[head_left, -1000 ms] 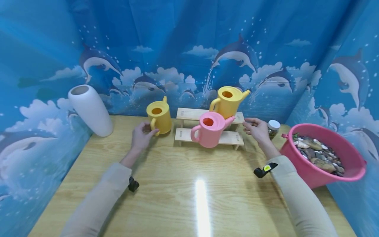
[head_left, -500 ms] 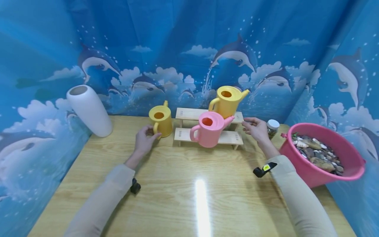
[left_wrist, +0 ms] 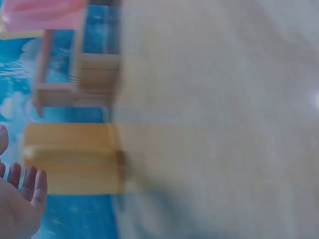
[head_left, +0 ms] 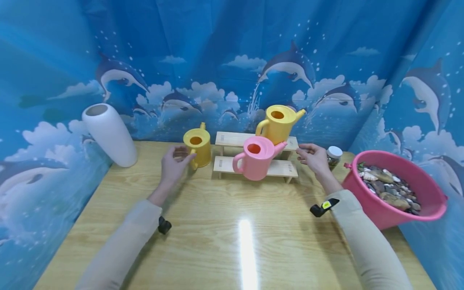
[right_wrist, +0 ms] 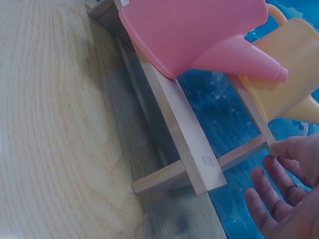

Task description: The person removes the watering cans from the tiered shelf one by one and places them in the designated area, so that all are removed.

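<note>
My left hand [head_left: 175, 164] is beside a yellow watering can [head_left: 203, 150] on the table. In the left wrist view its fingers are extended and apart from the can; in the head view the thumb overlaps the handle. Right of it, a two-step wooden stand [head_left: 227, 139] holds a pink watering can [head_left: 256, 163] on the lower step and another yellow watering can [head_left: 282, 128] on the upper one. My right hand [head_left: 314, 160] is at the stand's right end. In the right wrist view the thumb touches the upper step's end, the other fingers loosely extended.
A white vase [head_left: 111, 135] leans at the back left. Behind my right hand stands a small white-lidded jar [head_left: 334, 157]. A pink bucket [head_left: 366, 203] of stones and shells takes up the right side. A dolphin-print curtain [head_left: 217, 60] borders the table [head_left: 203, 233].
The left yellow watering can has shifted slightly right and turned a little. My left hand moved right with it, then drew back left off it. The right hand stayed put.
</note>
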A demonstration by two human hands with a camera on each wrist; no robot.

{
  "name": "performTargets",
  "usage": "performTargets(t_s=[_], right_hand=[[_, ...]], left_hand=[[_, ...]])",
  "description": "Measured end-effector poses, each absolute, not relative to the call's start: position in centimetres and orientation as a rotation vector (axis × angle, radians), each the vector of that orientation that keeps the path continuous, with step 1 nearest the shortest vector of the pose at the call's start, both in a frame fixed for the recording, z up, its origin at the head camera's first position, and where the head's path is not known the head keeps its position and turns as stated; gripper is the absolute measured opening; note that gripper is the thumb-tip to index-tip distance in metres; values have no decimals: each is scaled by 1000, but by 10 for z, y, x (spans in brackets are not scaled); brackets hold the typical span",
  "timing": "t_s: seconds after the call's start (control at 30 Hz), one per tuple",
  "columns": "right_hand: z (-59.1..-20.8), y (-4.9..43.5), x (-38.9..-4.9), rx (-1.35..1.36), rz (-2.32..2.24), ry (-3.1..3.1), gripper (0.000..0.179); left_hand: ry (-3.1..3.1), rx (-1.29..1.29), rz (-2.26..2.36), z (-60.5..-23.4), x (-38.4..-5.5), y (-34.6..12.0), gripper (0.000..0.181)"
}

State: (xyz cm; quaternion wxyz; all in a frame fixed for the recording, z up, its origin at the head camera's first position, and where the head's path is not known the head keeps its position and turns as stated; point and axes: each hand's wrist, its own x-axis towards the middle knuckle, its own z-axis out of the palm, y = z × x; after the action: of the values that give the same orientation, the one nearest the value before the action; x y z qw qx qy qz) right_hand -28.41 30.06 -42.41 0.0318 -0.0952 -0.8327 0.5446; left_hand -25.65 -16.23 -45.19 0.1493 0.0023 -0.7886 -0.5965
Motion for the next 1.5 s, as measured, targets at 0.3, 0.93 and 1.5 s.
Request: performTargets(t_s=[0.3,0.93,1.5], right_hand=[[-424,303,-282,-286,1678,-2580,46],[-426,303,-284,-289,1681,-2560,44],[-424,304,-285,-262,1709,-2555,46]], left_hand=[[-2337,-301,-1675,-415,-252,-128,41],[-2620,-633,-1794,-435,-252,-65,35],[-2619,-742,-1751,-433,-238,-74,28]])
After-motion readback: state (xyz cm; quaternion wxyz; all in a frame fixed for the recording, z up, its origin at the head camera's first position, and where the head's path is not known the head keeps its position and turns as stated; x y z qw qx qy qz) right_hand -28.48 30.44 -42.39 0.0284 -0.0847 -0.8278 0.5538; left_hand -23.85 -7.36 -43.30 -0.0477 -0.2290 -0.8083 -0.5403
